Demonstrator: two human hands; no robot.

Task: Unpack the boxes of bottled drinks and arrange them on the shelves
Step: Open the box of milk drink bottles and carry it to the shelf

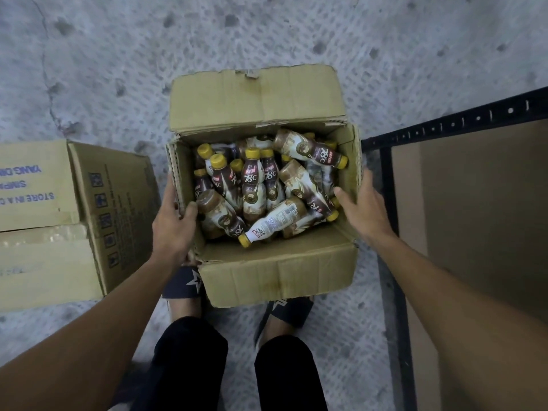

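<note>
Floor: grey speckled concrete [267, 34], stained with dark spots; it runs under everything in view
Left hand: the left hand [173, 225] grips the left wall of the open box, thumb hooked over the rim to the inside, fingers down the outside; closed on the cardboard
Right hand: the right hand [363, 204] lies spread at the right wall of the same box, thumb inside near the rim; whether it presses the wall or only hovers beside it is hard to tell from this angle
Open box: the open box [278, 272] sits on the floor between the two hands; its far flap stands up and back; its near flap hangs outward over the feet
Bottles: the bottles [252, 185] fill the box in a loose heap; brown and cream labels, yellow caps; some stand upright, others lie tilted across them; one bottle lies near the front with its cap pointing left and down
Feet: dark sandals [184, 284] with a pale star mark, partly hidden under the box's near flap; black trouser legs below
Second box: a second carton [44, 223] lies just left of the left hand, closed; blue printed text on top reads upside down
Shelf: a black metal shelf [462, 121] with a perforated frame stands at the right, beside the right arm; its brown board is bare
</note>
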